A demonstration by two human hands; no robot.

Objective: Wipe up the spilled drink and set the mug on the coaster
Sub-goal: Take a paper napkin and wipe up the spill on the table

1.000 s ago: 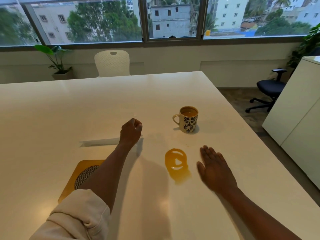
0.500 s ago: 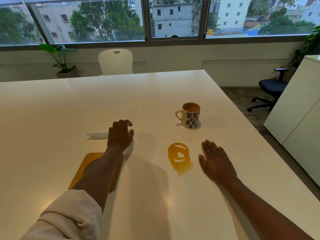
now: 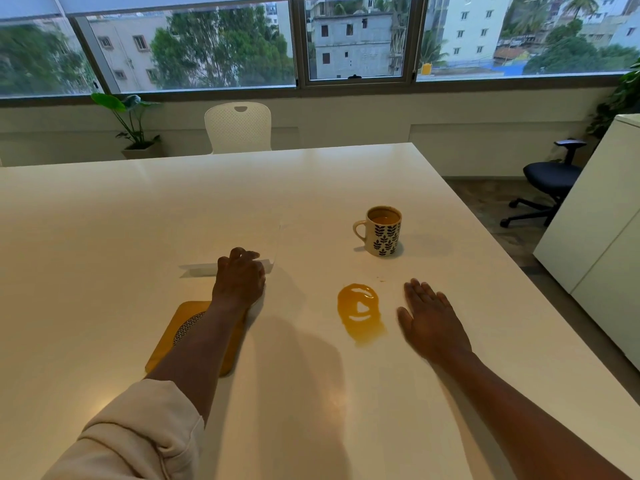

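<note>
My left hand (image 3: 239, 280) grips the tissue (image 3: 197, 270), right hand (image 3: 431, 322) flat and relaxed beside the spill (image 3: 360, 311), mug (image 3: 382, 230) beyond it; a careless wipe could tip it.

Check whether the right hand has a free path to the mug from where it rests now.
Probably yes. The right hand lies flat on the table, and the mug stands beyond it with bare tabletop between; the spill lies off to its left.
</note>
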